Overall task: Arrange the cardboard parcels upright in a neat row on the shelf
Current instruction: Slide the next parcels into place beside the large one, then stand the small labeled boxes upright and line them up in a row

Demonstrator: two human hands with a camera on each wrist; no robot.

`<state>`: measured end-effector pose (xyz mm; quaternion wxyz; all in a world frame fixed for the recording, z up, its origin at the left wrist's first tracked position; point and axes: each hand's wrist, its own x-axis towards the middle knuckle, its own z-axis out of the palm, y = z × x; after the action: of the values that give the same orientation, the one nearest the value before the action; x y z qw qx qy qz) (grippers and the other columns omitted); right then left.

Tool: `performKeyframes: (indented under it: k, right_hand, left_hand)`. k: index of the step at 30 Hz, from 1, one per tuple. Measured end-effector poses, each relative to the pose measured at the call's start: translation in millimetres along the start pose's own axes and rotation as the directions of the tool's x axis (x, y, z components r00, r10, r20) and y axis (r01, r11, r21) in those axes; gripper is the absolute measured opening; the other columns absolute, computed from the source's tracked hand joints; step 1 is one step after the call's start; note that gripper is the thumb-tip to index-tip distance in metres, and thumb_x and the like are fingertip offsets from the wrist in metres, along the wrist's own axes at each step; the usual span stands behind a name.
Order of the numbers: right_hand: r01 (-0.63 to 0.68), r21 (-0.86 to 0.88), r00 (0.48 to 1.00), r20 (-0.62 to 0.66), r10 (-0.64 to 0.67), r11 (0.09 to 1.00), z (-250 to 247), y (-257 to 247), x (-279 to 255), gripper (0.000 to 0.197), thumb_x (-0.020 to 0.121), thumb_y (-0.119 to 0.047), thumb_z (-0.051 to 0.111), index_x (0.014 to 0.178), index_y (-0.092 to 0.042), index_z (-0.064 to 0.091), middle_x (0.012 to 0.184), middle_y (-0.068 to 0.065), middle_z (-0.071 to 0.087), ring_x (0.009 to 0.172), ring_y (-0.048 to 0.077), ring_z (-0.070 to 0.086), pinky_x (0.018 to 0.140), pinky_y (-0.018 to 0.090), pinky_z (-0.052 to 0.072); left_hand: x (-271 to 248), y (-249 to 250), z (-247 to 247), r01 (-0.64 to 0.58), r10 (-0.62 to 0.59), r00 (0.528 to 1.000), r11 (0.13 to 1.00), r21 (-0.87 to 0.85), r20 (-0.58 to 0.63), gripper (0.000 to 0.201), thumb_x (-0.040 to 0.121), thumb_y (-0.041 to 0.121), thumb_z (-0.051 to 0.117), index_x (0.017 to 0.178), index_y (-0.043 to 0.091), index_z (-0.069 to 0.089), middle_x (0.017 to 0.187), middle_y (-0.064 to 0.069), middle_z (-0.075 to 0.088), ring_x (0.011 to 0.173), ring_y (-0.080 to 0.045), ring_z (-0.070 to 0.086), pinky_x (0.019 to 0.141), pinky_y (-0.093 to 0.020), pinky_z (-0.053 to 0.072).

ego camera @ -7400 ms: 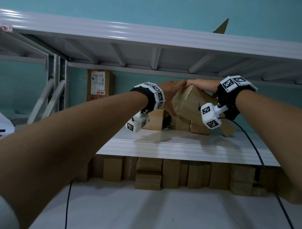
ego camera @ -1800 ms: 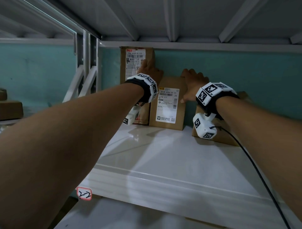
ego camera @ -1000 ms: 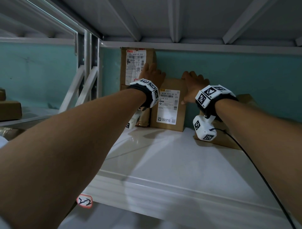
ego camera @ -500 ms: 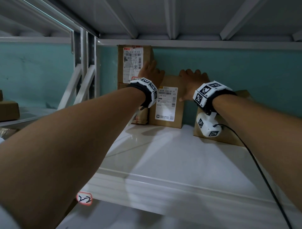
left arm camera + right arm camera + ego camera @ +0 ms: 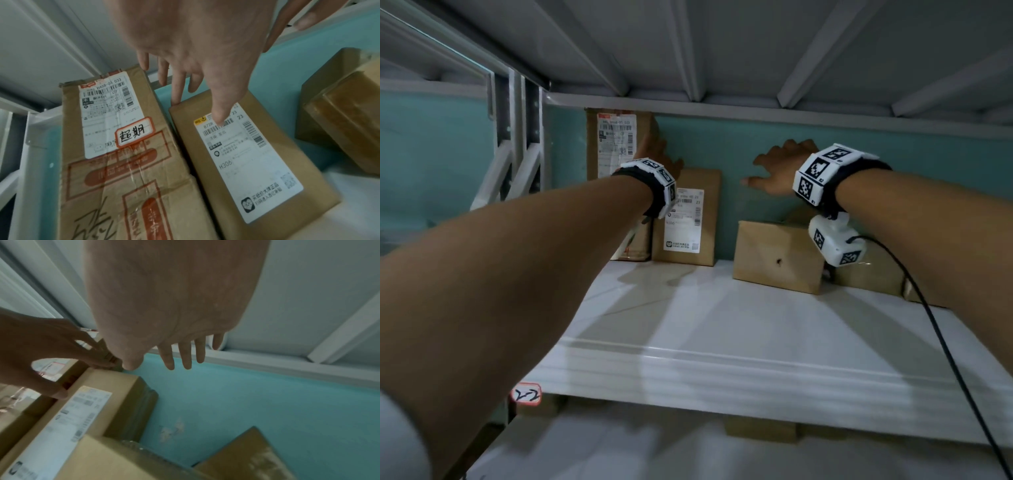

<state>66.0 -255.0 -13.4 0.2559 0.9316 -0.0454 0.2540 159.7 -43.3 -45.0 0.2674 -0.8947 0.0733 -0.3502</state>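
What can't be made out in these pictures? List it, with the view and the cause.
- Parcels at far right: head view, the right wrist camera and forearm cover them; number and pose unclear.
- Tall parcel, lower half: head view, behind the left hand and wristband.
- Small print on the shorter parcel label: left wrist view, blurred.
- Right hand contact: right wrist view, nothing visible under the fingers.
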Motion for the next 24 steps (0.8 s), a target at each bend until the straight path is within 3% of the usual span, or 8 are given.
performKeyframes:
  k: [4,6,8,11,14,17,20,24]
  right_hand:
    - [-0.047,-0.023,0.998,0.048,0.048,0.999,-9.8,35.1,-26.2,0.074,0.091,-0.07,0.019,0.15,-0.027,0.026,0.155,0.007,0.029,0.142,0.03,0.026,0.113,0.048,0.022]
    - [-0.067,-0.031,0.995,0.074,0.069,0.997,-11.5,48.5,-39.6,0.074,0.091,-0.07,0.019,0.151,-0.026,0.024,0.156,0.007,0.028,0.142,0.03,0.025,0.114,0.047,0.022]
    - [-0.08,-0.024,0.993,0.083,0.081,0.997,-12.3,60.0,-52.9,0.075,0.091,-0.071,0.019,0.15,-0.026,0.025,0.156,0.007,0.028,0.142,0.03,0.025,0.114,0.048,0.021]
    - [-0.074,-0.021,0.994,0.085,0.075,0.997,-9.4,73.8,-72.3,0.075,0.09,-0.071,0.019,0.149,-0.026,0.029,0.154,0.007,0.032,0.14,0.03,0.028,0.113,0.048,0.023]
    - [-0.052,-0.024,0.994,0.099,0.054,0.998,-4.7,86.7,-91.0,0.072,0.092,-0.069,0.019,0.148,-0.025,0.031,0.153,0.008,0.034,0.139,0.031,0.031,0.111,0.047,0.025]
    - [-0.05,-0.019,0.992,0.116,0.052,0.999,-0.9,103.7,-109.3,0.069,0.094,-0.066,0.018,0.147,-0.024,0.032,0.153,0.008,0.034,0.139,0.032,0.032,0.11,0.047,0.025]
    - [-0.061,-0.016,0.99,0.124,0.063,0.998,3.7,123.5,-126.0,0.066,0.096,-0.062,0.018,0.147,-0.023,0.034,0.152,0.009,0.035,0.138,0.032,0.032,0.111,0.047,0.024]
    - [-0.094,0.002,0.987,0.13,0.093,0.996,14.3,148.3,-146.1,0.06,0.099,-0.055,0.018,0.145,-0.022,0.037,0.15,0.011,0.036,0.138,0.033,0.032,0.112,0.048,0.023]
  left_hand:
    - [-5.7,2.8,-7.4,-0.015,0.015,1.0,0.985,-0.172,-0.004,0.067,0.096,0.04,0.051,0.151,0.014,0.025,0.159,-0.015,0.016,0.146,-0.032,0.016,0.118,-0.05,0.007]
    - [-6.8,9.6,-15.8,-0.058,0.056,0.998,0.988,-0.146,-0.013,0.068,0.093,0.044,0.052,0.151,0.022,0.025,0.159,-0.013,0.016,0.146,-0.034,0.013,0.117,-0.056,0.011]
    - [-2.4,17.4,-20.8,-0.06,0.066,0.997,0.984,-0.17,0.028,0.073,0.09,0.054,0.044,0.151,0.034,0.01,0.161,-0.007,0.009,0.148,-0.032,0.006,0.115,-0.061,0.012]
    - [-5.3,32.7,-36.8,-0.061,0.067,0.998,0.973,-0.224,0.02,0.076,0.085,0.063,0.04,0.151,0.037,0.012,0.162,-0.002,0.011,0.147,-0.029,0.011,0.111,-0.063,0.022]
    - [-12.5,55.8,-59.8,-0.109,0.107,0.994,0.969,-0.221,-0.019,0.075,0.082,0.055,0.059,0.148,0.032,0.031,0.161,0.0,0.012,0.148,-0.027,0.009,0.115,-0.052,0.017]
    - [-18.6,78.0,-82.2,-0.119,0.132,0.991,0.95,-0.29,0.027,0.07,0.071,0.06,0.064,0.134,0.032,0.052,0.154,0.002,0.032,0.139,-0.022,0.032,0.103,-0.043,0.034]
    - [-29.2,100.6,-99.5,-0.096,0.105,0.994,0.951,-0.295,0.016,0.071,0.081,0.065,0.051,0.145,0.04,0.03,0.157,0.002,0.019,0.141,-0.034,0.025,0.11,-0.057,0.026]
    - [-40.7,124.7,-116.8,-0.119,0.144,0.988,0.946,-0.303,0.061,0.064,0.089,0.059,0.045,0.145,0.047,0.019,0.157,0.0,0.012,0.137,-0.039,0.031,0.105,-0.054,0.036]
